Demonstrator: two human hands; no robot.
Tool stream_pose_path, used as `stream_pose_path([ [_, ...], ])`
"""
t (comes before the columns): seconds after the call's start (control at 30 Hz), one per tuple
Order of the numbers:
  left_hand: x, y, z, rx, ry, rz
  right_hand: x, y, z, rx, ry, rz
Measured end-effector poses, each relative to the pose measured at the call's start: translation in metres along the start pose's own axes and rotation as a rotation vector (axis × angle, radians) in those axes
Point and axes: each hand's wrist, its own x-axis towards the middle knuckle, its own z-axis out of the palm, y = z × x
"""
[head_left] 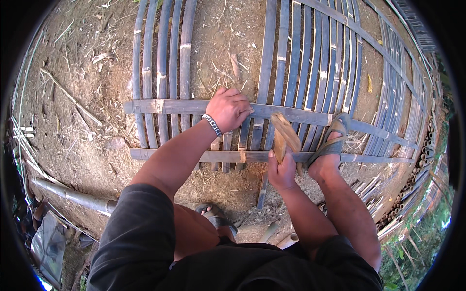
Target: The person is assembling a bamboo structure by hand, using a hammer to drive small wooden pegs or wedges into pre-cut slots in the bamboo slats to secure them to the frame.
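Flat bamboo slats lie on the ground, crossed by a long bamboo strip and a second, nearer strip. My left hand, with a chain bracelet at the wrist, is closed and rests on the far crossing strip. Its fingertips pinch together at the strip's surface; what they hold, if anything, is too small to make out. To the right, my right hand grips a rough wooden mallet, its head raised over the slats near the far strip.
My right foot in a sandal stands on the slats; my left sandal is on the dirt. A bamboo pole lies at left. Another slatted panel extends at far right, beside stacked bamboo. Dry sticks litter the ground.
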Motion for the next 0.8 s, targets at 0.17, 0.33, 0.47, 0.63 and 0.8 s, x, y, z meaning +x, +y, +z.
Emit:
stream_pose_path([
  [0.17,0.001,-0.001,-0.002,0.011,-0.033,0.005,0.003,-0.002,0.015,-0.064,-0.005,0.047],
  [0.33,-0.002,-0.001,-0.001,0.009,-0.025,-0.011,0.001,-0.013,0.010,0.013,0.029,0.014],
  [0.47,0.000,-0.001,0.000,0.027,-0.051,-0.012,0.004,-0.015,0.009,-0.029,-0.023,0.059],
  [0.63,-0.002,-0.002,0.000,0.021,-0.071,-0.028,0.003,-0.010,0.008,-0.077,-0.047,0.043],
  [0.8,0.000,-0.001,0.001,0.020,-0.044,-0.012,0.004,-0.010,0.003,0.029,-0.009,-0.035],
])
